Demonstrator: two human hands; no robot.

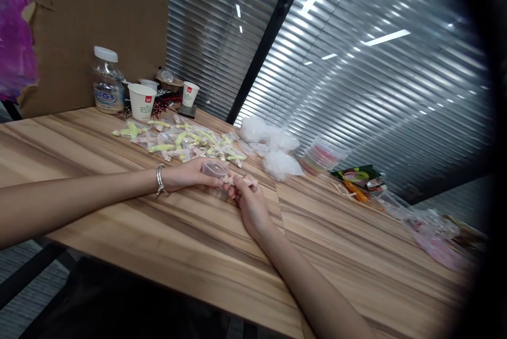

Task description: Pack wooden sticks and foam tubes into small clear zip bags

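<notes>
- Held in the left hand (194, 172): small clear bag (214, 169), lying across the fingers with thumb closed over the near side; palm partly turned up, probably to keep the bag supported and accessible.
- Held in the right hand (251, 199): small pale item (228, 180), in a narrow pinch between thumb and curled fingers, directly against the left fingertips; close grip presumably for fine control. Exact form of the item, and position inside or outside the bag: too small to tell.
- Both hands together above the near part of the wooden table (158, 223), both wrists low, likely for steadiness. Bracelet (160, 179) on left wrist.
- Just beyond the left hand: spread pile of bagged pieces (182, 141), yellow-green and pale pink, apparently grouped within short reach.
- Beyond the right hand, toward the window blinds: puffy translucent bags (273, 143), with a clear tub (322, 155) beside; probably set back to leave working room.
- Behind the pile: lidded jar (108, 85), large paper cup (141, 101) and, farther back, another paper cup (190, 94), all upright, perhaps to prevent spilling.
- Far right: dark green packet (362, 172) and orange item (356, 191), well apart from both hands.
</notes>
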